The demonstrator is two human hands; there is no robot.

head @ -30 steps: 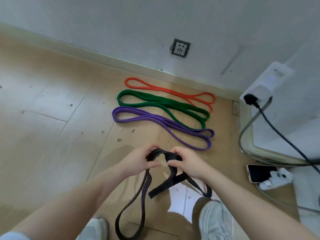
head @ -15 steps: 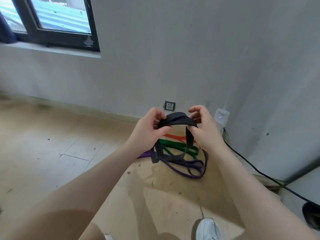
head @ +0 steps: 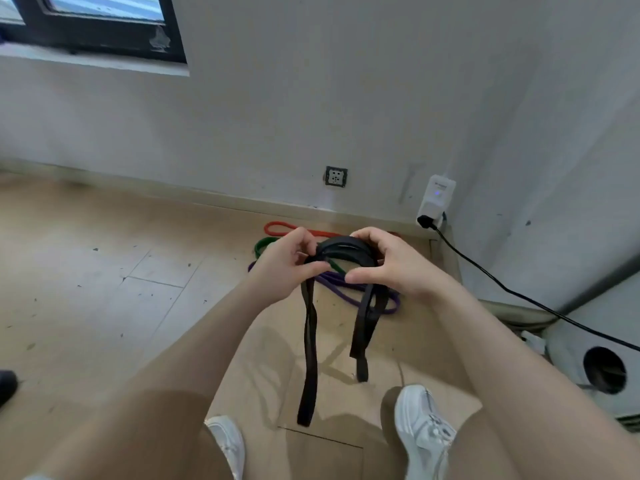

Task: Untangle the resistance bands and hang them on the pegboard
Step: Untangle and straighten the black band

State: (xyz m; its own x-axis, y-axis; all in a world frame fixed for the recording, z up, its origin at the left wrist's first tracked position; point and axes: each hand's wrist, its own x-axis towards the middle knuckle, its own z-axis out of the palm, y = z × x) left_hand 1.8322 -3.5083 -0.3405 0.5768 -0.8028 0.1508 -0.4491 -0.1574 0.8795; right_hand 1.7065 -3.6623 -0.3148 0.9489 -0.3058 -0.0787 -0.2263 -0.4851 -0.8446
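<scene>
Both hands are raised in front of the body over the floor [head: 104,289], holding the black band [head: 343,249] between them. Left hand [head: 289,263]: fingers and thumb curled round the band's left side, grip clamped on it. Right hand [head: 391,261]: fingers hooked over the top of the bunched arc, thumb under it, grip likewise clamped on the band.

The band's upper part forms a short layered arc between the two hands. Two loops hang down from it: a long one below the left hand, ending just above the floor near the left shoe [head: 227,445]; a shorter one below the right hand, ending above the right shoe [head: 424,427]. Whether the layers in the arc are twisted together or merely stacked cannot be made out.

On the floor beyond the hands, close to the baseboard, lie the orange band [head: 277,230], green band [head: 263,244] and purple band [head: 346,292], each partly hidden by the hands.

Edges: wall [head: 346,98] ahead with wall socket [head: 336,176]; the white adapter [head: 434,200] sits near the corner, with the black cable [head: 502,289] running from it to the right along the side wall. A window [head: 100,26] sits upper left. Open floor extends to the left.
</scene>
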